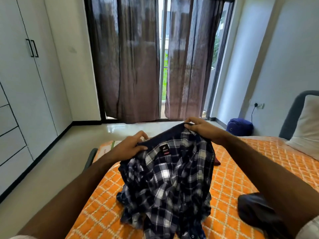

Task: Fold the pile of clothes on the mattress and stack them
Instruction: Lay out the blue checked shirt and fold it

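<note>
A navy and white plaid shirt (165, 180) hangs crumpled over the orange quilted mattress (241, 169), its lower part bunched on the quilt. My left hand (129, 149) grips the collar at its left end. My right hand (202, 129) pinches the collar's right end, raised a little higher. The inside label faces me between the hands. A dark garment (259, 213) lies on the mattress under my right forearm. A scrap of maroon cloth (217, 161) shows behind the shirt's right edge.
A white pillow (307, 128) leans on the grey headboard (291, 114) at the right. A blue bag (240, 126) sits on the floor by the wall. White wardrobes (25, 83) line the left. Brown curtains (138, 66) cover the glass door ahead.
</note>
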